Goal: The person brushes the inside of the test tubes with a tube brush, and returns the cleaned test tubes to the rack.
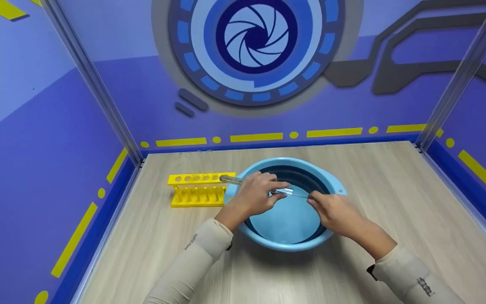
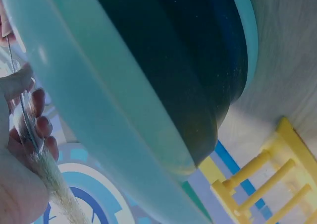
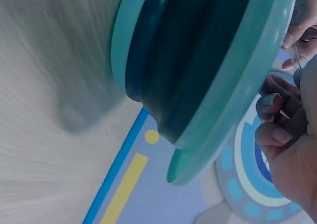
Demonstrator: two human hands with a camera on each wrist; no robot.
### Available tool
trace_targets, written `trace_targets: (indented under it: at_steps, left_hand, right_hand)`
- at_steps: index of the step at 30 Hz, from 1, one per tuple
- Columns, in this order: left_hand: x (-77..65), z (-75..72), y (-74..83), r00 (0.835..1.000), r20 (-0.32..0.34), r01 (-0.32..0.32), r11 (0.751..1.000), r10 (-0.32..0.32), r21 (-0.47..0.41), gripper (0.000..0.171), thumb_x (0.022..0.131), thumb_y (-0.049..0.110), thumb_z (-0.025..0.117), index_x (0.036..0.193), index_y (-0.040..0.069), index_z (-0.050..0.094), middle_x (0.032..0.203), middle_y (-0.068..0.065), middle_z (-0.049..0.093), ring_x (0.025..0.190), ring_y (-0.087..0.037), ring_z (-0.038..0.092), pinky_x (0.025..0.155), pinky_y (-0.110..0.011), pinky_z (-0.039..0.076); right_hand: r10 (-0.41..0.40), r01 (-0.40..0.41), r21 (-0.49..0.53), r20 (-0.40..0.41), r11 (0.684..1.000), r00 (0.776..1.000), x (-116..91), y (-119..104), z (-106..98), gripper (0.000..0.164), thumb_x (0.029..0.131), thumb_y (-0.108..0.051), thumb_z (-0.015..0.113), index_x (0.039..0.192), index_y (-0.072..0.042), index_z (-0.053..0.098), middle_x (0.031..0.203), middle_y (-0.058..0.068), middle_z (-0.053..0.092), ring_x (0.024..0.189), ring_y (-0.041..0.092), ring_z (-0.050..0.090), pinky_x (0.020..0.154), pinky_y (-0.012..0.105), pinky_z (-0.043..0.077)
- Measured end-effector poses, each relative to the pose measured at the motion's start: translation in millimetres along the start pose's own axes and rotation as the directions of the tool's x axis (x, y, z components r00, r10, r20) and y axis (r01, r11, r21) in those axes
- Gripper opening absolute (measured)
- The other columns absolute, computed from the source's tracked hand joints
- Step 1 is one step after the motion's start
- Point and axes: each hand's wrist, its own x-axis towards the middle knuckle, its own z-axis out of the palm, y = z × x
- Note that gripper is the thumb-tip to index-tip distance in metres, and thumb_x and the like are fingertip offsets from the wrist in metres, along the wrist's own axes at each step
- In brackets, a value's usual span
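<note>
Over the blue basin (image 1: 279, 246), my left hand (image 1: 256, 192) grips a clear test tube (image 1: 233, 180) that lies nearly level, its far end sticking out to the left. A test tube brush sits inside it; pale bristles (image 2: 57, 184) show below the palm in the left wrist view. The brush's thin twisted wire (image 1: 300, 196) runs out of the tube's right end to my right hand (image 1: 336, 212), which pinches it between thumb and fingertips. In the right wrist view the fingers (image 3: 270, 135) are curled beside the basin's rim.
A yellow test tube rack (image 1: 202, 179) stands on the wood-grain table (image 1: 150, 253) just left of the basin, close to its rim. Blue-purple panels (image 1: 133, 97) wall in the table at the back and both sides.
</note>
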Motion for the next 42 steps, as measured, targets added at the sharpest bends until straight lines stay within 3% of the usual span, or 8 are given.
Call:
trace_targets:
  at_steps: [4, 9, 20, 30, 34, 36, 39, 42]
  left_hand:
    - [0.5, 1.4, 2.4, 1.0, 0.01, 0.01, 0.999, -0.011, 0.036, 0.032, 0.104, 0.045, 0.068, 0.133, 0.036, 0.076, 0.095, 0.006, 0.074, 0.082, -0.014, 0.06, 0.073, -0.023, 0.042]
    - [1.8, 0.3, 1.4, 0.999, 0.047, 0.008, 1.0, -0.009, 0.022, 0.032, 0.104, 0.047, 0.067, 0.132, 0.035, 0.077, 0.084, 0.006, 0.069, 0.07, -0.012, 0.054, 0.064, -0.019, 0.037]
    - [1.8, -7.7, -5.9, 0.988, 0.156, -0.004, 0.998, 0.014, -0.062, 0.04, 0.104, 0.056, 0.063, 0.138, 0.036, 0.073, 0.066, 0.005, 0.052, 0.055, -0.01, 0.043, 0.052, -0.019, 0.029]
    - [0.6, -15.0, -18.7, 0.973, 0.228, -0.004, 0.992, 0.034, -0.129, 0.043, 0.104, 0.057, 0.062, 0.141, 0.036, 0.07, 0.059, 0.005, 0.045, 0.049, -0.011, 0.037, 0.052, -0.021, 0.028]
    - [-7.1, -16.3, -30.8, 0.966, 0.258, 0.06, 0.977, -0.005, -0.206, 0.043, 0.104, 0.054, 0.065, 0.141, 0.035, 0.07, 0.06, 0.004, 0.05, 0.048, -0.011, 0.036, 0.052, -0.022, 0.029]
    - [-13.9, -16.5, -38.7, 0.966, 0.254, 0.113, 0.967, -0.054, -0.227, 0.042, 0.103, 0.053, 0.066, 0.141, 0.036, 0.07, 0.066, 0.004, 0.061, 0.05, -0.012, 0.037, 0.053, -0.023, 0.03]
    - [-24.7, -15.8, -47.9, 0.96, 0.248, 0.195, 0.95, -0.133, -0.245, 0.042, 0.102, 0.053, 0.069, 0.139, 0.036, 0.071, 0.093, 0.007, 0.08, 0.053, -0.011, 0.04, 0.055, -0.024, 0.033]
    - [-31.8, -13.8, -50.9, 0.957, 0.243, 0.223, 0.941, -0.161, -0.254, 0.042, 0.101, 0.054, 0.069, 0.138, 0.035, 0.072, 0.116, 0.008, 0.082, 0.056, -0.011, 0.043, 0.057, -0.025, 0.036]
  right_hand:
    - [-0.044, 0.044, -0.005, 0.015, 0.999, 0.999, 2.7, 0.5, -2.3, 0.017, 0.108, -0.021, 0.065, 0.095, -0.011, 0.072, 0.063, -0.006, 0.054, 0.059, 0.001, 0.052, 0.057, 0.017, 0.046]
    - [-0.153, 0.145, -0.102, -0.07, 0.984, 0.986, 2.4, 2.2, -0.1, 0.016, 0.102, -0.015, 0.072, 0.087, -0.012, 0.07, 0.06, -0.005, 0.056, 0.055, 0.003, 0.052, 0.054, 0.013, 0.041]
    - [-0.417, 0.345, -0.307, -0.211, 0.887, 0.884, -3.6, 14.2, 3.9, 0.021, 0.105, -0.02, 0.068, 0.085, -0.012, 0.069, 0.066, 0.001, 0.069, 0.057, 0.014, 0.064, 0.052, 0.02, 0.051]
    - [-0.494, 0.392, -0.378, -0.227, 0.839, 0.839, -4.2, 22.3, -0.5, 0.022, 0.077, -0.005, 0.088, 0.085, -0.012, 0.068, 0.065, 0.001, 0.069, 0.054, 0.013, 0.061, 0.048, 0.02, 0.047]
    - [-0.506, 0.392, -0.409, -0.222, 0.824, 0.834, -11.2, 31.0, -4.2, 0.012, 0.095, -0.012, 0.075, 0.085, -0.011, 0.068, 0.065, 0.001, 0.068, 0.053, 0.013, 0.059, 0.047, 0.019, 0.043]
    - [-0.502, 0.383, -0.413, -0.231, 0.826, 0.833, -16.2, 37.7, -7.1, 0.027, 0.108, -0.021, 0.06, 0.084, -0.012, 0.068, 0.064, 0.001, 0.067, 0.052, 0.012, 0.058, 0.047, 0.018, 0.041]
    - [-0.489, 0.371, -0.398, -0.253, 0.839, 0.835, -24.8, 48.5, -11.5, 0.05, 0.117, -0.035, 0.038, 0.083, -0.013, 0.067, 0.062, 0.0, 0.065, 0.05, 0.009, 0.052, 0.046, 0.015, 0.036]
    - [-0.485, 0.375, -0.378, -0.259, 0.847, 0.835, -32.1, 55.9, -14.5, 0.053, 0.117, -0.039, 0.036, 0.083, -0.013, 0.067, 0.061, -0.001, 0.062, 0.05, 0.006, 0.046, 0.046, 0.013, 0.033]
